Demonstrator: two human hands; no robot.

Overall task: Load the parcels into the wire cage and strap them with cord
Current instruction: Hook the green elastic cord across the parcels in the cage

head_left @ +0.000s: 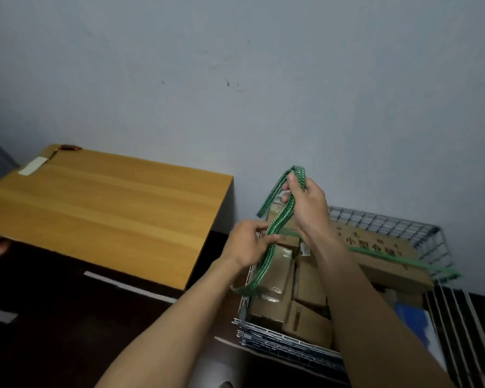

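- The silver wire cage [280, 341] sits low at the right, its near wall closest to the camera. Brown cardboard parcels [275, 275] are packed close inside it, so loading looks finished or nearly so.
- The left hand [247, 243] hovers over the cage's left edge. Its fingers are pinched together on the green flat cord [277, 222], probably to steady the lower run, which drops to the cage's left wall.
- The right hand [310, 204] is higher and further back. Its fingers are curled tight round the top of a doubled loop of cord, likely to take up slack or form a knot.
- Behind the hands, another stretch of cord lies across a large printed cardboard box [381, 252] and reaches the cage's right rim.
- The light wooden table [104, 208] stands to the left, apart from the cage.
- The pale grey wall [235, 79] backs everything.
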